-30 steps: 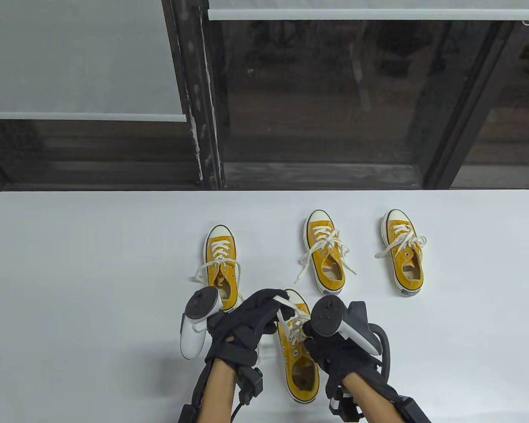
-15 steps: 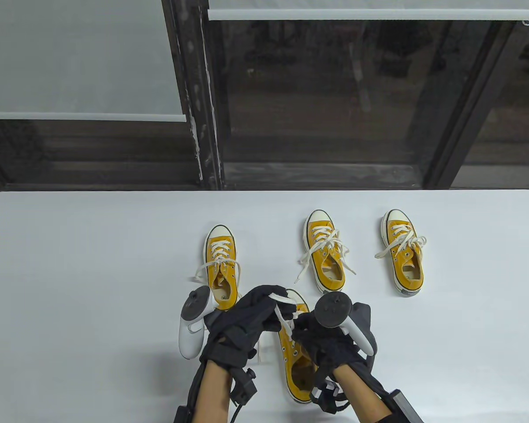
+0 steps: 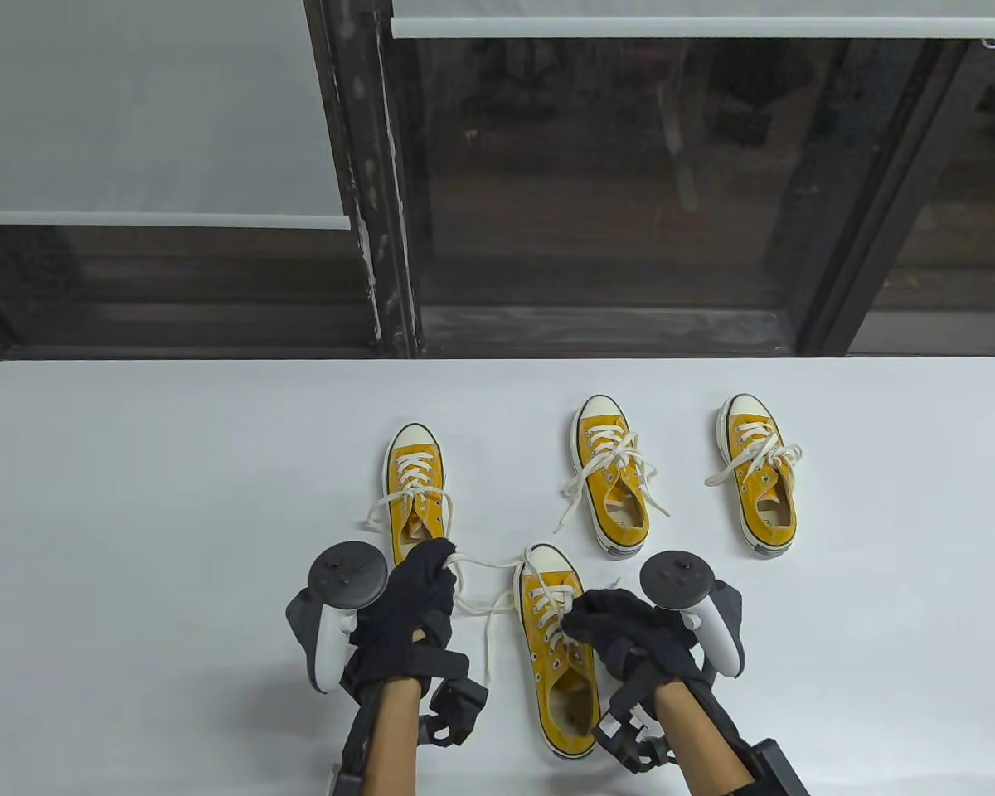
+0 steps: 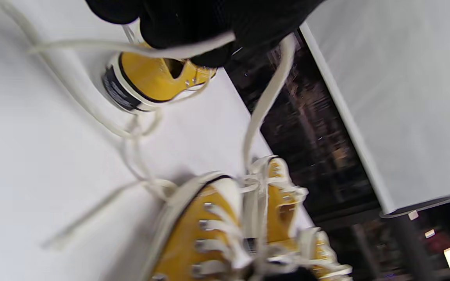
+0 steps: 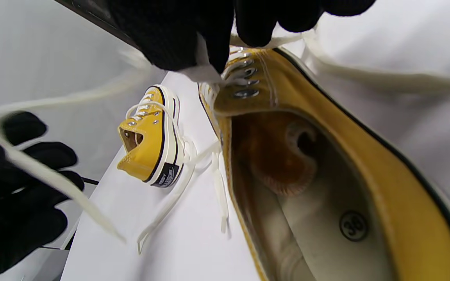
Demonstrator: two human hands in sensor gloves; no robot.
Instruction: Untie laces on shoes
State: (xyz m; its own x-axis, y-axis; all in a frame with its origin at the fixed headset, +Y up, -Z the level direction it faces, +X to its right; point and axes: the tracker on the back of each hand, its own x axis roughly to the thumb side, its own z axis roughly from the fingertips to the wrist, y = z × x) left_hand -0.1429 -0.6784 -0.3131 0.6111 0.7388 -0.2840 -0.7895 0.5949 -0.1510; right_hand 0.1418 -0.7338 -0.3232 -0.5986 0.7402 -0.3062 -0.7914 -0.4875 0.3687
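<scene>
I see four yellow low-top canvas shoes with white laces, all upright, toes pointing away. Nearest shoe (image 3: 557,647) sits front-centre; its lace (image 3: 485,584) is pulled out leftward, loose. Left shoe (image 3: 417,497) just behind it, two more, middle shoe (image 3: 612,473) and right shoe (image 3: 759,473), further back with loose ends trailing.

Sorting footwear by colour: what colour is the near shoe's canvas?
Yellow, on the near shoe; clearest in the table view.
</scene>
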